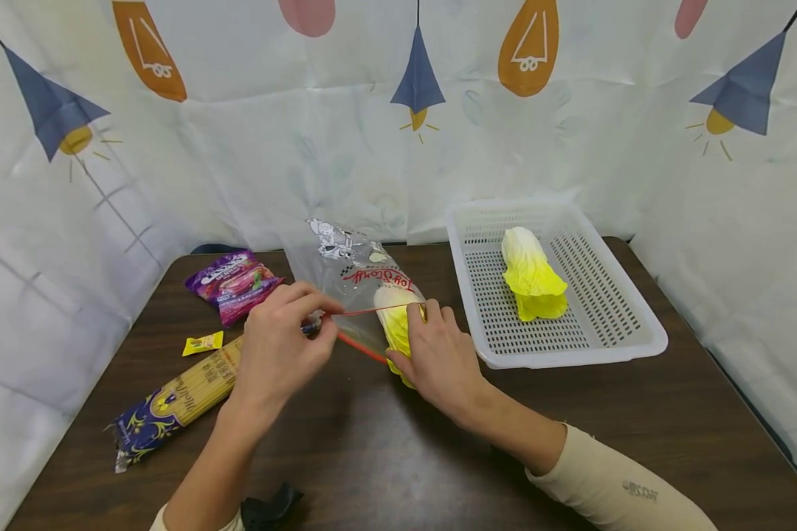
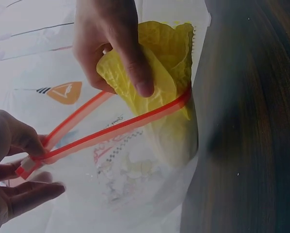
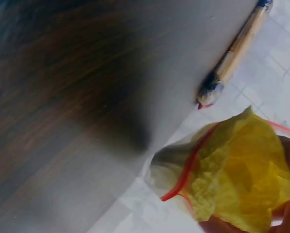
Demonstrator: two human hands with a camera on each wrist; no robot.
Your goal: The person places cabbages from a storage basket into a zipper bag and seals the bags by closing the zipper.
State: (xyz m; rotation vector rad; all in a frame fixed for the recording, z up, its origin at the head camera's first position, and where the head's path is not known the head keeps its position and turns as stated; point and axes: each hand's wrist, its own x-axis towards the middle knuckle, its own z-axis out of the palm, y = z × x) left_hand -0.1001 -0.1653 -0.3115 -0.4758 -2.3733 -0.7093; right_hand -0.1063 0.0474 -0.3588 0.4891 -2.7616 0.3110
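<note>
A clear zip bag (image 1: 319, 269) with printed red lettering lies at the middle of the table, its red zip strip (image 2: 120, 127) spread apart. My left hand (image 1: 285, 339) pinches one end of that strip, by the pale slider (image 2: 27, 164). A yellow and white napa cabbage (image 1: 393, 324) sits partly inside the bag, white end inward, its leafy end sticking out of the mouth. With thumb and fingers, my right hand (image 1: 441, 361) grips the leafy end. In the right wrist view, the strip passes around the cabbage (image 3: 247, 170) and only part of the right hand shows.
A white perforated basket (image 1: 571, 361) holding another napa cabbage (image 1: 534, 276) stands at the right. Toward the left lie a purple snack packet (image 1: 232, 284), a small yellow packet (image 1: 202, 344) and a pack of noodles (image 1: 179, 398). A black object (image 1: 272, 507) is near the front edge.
</note>
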